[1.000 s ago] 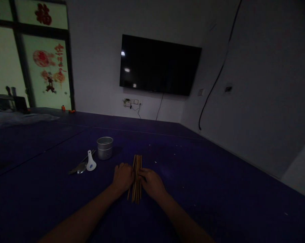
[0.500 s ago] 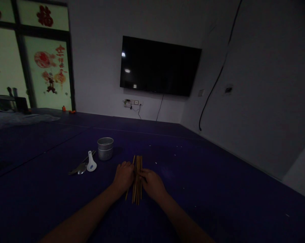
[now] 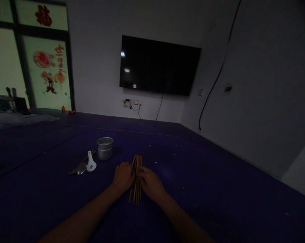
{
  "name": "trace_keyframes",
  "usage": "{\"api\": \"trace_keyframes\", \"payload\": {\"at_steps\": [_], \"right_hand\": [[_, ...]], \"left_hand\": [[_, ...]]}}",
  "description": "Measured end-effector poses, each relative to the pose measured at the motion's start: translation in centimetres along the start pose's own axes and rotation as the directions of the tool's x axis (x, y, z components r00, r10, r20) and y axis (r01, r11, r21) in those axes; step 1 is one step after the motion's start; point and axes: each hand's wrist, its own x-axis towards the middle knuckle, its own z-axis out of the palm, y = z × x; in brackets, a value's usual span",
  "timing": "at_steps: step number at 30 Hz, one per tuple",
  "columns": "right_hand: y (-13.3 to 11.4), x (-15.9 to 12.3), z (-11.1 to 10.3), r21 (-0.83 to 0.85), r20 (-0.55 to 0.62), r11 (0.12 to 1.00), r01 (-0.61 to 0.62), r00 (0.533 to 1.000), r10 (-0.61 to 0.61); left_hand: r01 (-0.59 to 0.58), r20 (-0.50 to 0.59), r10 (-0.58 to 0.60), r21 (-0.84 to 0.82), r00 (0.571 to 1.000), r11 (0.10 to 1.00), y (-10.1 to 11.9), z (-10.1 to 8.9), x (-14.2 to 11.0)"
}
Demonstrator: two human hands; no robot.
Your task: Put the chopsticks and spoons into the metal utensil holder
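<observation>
A bundle of several thin wooden chopsticks (image 3: pixel 137 192) lies on the dark blue table between my hands, pointing away from me. My left hand (image 3: pixel 123 175) is closed against the left side of the bundle, with one chopstick slanting apart from the others there. From the right, my right hand (image 3: pixel 150 182) pinches the chopsticks near their middle, thumb and fingers over them. Left of my hands stands a metal cup (image 3: pixel 105 149). Beside it are a white soup spoon (image 3: pixel 91 164) and a metal spoon (image 3: pixel 82 168), with other thin metal cutlery partly hidden behind them.
The dark blue table (image 3: pixel 205 189) runs to the wall, with small white scraps to the right of my hands. Clear plastic sheeting (image 3: pixel 21 119) and a dark holder (image 3: pixel 12 103) stand far left. A television (image 3: pixel 159 65) hangs on the wall above a hanging cable (image 3: pixel 213 88).
The slanted chopstick on the left has moved closer to the bundle. My right hand has shifted slightly left and over the chopsticks; the cup and spoons stay in place.
</observation>
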Motion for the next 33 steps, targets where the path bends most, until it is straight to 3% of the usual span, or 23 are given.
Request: {"api": "trace_keyframes", "payload": {"at_steps": [13, 22, 33], "right_hand": [[0.2, 0.0, 0.2, -0.001, -0.038, 0.999, 0.037, 0.999, -0.037], [0.3, 0.0, 0.2, -0.023, -0.01, 1.0, 0.021, 1.0, -0.021], [0.1, 0.0, 0.2, -0.05, -0.007, 0.997, 0.053, 0.999, -0.054]], "left_hand": [[-0.011, -0.006, 0.011, -0.016, 1.0, 1.0, 0.0, -0.1, 0.0], [-0.079, 0.009, 0.079, 0.033, 0.997, 0.996, 0.5, -0.8, -0.5], [-0.021, -0.039, 0.022, 0.024, 0.999, 0.999, 0.5, -0.9, -0.5]]}}
